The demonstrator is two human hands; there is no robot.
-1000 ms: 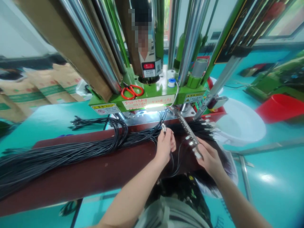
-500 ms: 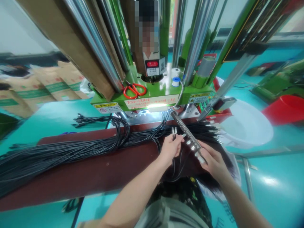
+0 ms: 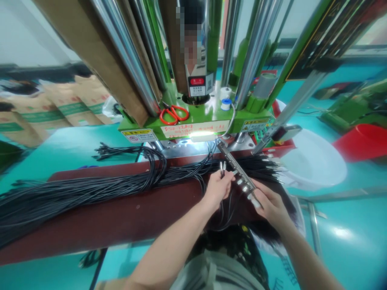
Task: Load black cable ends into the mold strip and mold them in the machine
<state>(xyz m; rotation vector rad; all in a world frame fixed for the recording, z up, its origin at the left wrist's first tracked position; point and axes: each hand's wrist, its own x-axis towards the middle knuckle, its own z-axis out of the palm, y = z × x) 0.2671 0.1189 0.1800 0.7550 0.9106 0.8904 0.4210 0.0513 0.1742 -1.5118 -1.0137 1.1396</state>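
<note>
My right hand [image 3: 270,200] is closed on the near end of a long metal bar [image 3: 237,167] with slots along it, which slants away toward the machine. Several small silver connectors [image 3: 243,185] stick out of the bar's near side. Close beside the bar, my left hand [image 3: 218,186] is closed on black cables, with their silver connector ends [image 3: 223,166] showing above the fingers. One connector at the left fingertips meets the bar's edge; whether it sits in a slot I cannot tell. Thin black cables hang below my left hand.
A bundle of black cables [image 3: 99,188] lies along the dark red board [image 3: 121,219]. Behind it stands a green press [image 3: 208,117] with red-handled scissors [image 3: 174,115] and a white-blue spool [image 3: 225,104] on its ledge. A white basin [image 3: 320,161] stands at right.
Both hands and the bar hold almost the same position. The view has shifted slightly, moving the machine a little to the right in the picture.
</note>
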